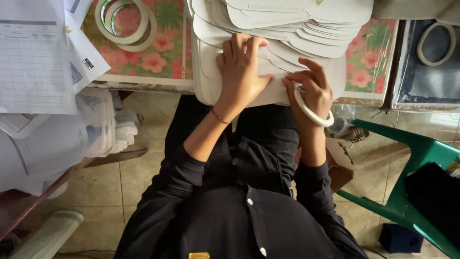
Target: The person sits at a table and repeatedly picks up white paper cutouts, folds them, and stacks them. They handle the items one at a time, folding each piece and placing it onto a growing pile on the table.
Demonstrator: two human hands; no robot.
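The left hand (pixel 241 67) lies flat, fingers spread a little, pressing down on the top white card (pixel 268 81) of a fanned stack of white cards (pixel 287 24) that spreads toward the far side of the counter (pixel 143 79). The right hand (pixel 311 88) sits just right of it, fingers drawn narrow into a pinch on the card's surface, fingertips close to the left thumb. A roll of white tape (pixel 312 111) hangs around the right wrist like a bangle. The pressed card sits at the near edge of the counter, overhanging it slightly, right above the person's lap.

The counter wears a floral cloth (pixel 158 52), pink flowers on green. At the far left on it lie two tape rolls (pixel 125 23), one overlapping the other. Left of those, printed paper sheets (pixel 33 57) hang over the edge. Below them, on the near left, stands a clear plastic tub (pixel 98 122) with folded white pieces inside; exactly what they are I cannot tell. At the far right, another tape ring (pixel 436 43) rests on a dark sheet under clear plastic. On the right near the floor stands a green plastic chair (pixel 412 158) with dark cloth (pixel 433 194) on its seat, and a small blue box (pixel 400 238) sits under it.
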